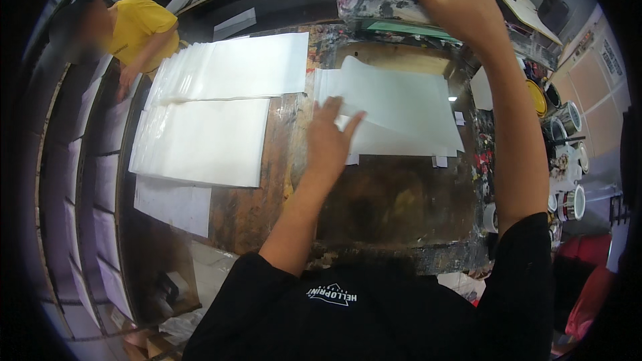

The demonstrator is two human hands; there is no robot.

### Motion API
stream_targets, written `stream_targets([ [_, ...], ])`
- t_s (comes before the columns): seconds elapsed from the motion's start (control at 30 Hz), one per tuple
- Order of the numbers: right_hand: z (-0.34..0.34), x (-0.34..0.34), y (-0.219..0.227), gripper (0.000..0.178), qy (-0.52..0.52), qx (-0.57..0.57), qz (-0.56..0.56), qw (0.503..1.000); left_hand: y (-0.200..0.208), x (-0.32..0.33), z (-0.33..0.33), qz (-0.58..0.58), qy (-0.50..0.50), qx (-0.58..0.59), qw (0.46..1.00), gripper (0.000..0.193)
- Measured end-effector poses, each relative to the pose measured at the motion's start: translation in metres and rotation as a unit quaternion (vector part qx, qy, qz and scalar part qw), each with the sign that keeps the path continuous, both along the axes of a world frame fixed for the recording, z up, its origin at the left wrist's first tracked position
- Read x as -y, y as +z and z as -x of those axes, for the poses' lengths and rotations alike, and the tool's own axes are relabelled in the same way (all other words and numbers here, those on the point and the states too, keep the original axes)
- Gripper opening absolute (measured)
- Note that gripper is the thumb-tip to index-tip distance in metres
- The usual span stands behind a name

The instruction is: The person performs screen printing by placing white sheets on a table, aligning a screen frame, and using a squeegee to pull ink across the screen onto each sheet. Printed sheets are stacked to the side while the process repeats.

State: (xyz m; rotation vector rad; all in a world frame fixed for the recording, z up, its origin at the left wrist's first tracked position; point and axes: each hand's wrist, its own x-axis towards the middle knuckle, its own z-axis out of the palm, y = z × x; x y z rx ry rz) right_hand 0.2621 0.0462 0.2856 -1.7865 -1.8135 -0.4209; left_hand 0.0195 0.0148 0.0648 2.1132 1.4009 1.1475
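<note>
A white translucent sheet or bag point(401, 97) lies on the dark glossy board of the work table, its left side lifted and curled. My left hand point(326, 135) rests at that left edge with fingers stretched and thumb apart, slightly blurred. Up at the top, my right hand point(455, 0) is closed on the near edge of a raised screen-printing frame point(378, 8), which is smeared with dark and pinkish paint. The palm hides part of the frame. Small white paper tabs point(439, 161) stick to the board along the sheet's near and right sides.
Two stacks of white plastic bags point(200, 140) overlap on the table's left. Paint cans point(570, 117) crowd the right side. Shelves of white sheets point(110, 184) run down the far left, where a person in a yellow shirt point(140, 30) stands. A red chair point(588, 281) is at lower right.
</note>
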Motion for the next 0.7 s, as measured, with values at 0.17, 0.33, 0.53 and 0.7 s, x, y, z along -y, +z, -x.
stream_targets([
  [0.17, 0.010, 0.017, -0.008, 0.081, 0.023, -0.010, -0.018, 1.000, -0.013, -0.016, 0.085, -0.025, 0.082, 0.076, 0.993, 0.042],
  [0.33, 0.006, 0.015, -0.003, 0.087, 0.018, 0.043, 0.003, 0.999, -0.017, -0.043, 0.189, -0.108, 0.225, -0.074, 0.966, 0.048],
  [0.53, -0.003, 0.006, 0.002, 0.089, 0.046, 0.015, -0.012, 0.999, -0.052, 0.009, -0.013, -0.056, -0.168, -0.179, 0.968, 0.051],
  [0.7, 0.000, 0.014, 0.013, 0.089, 0.065, 0.012, 0.025, 0.997, -0.097, 0.037, -0.093, -0.038, -0.197, -0.262, 0.944, 0.050],
])
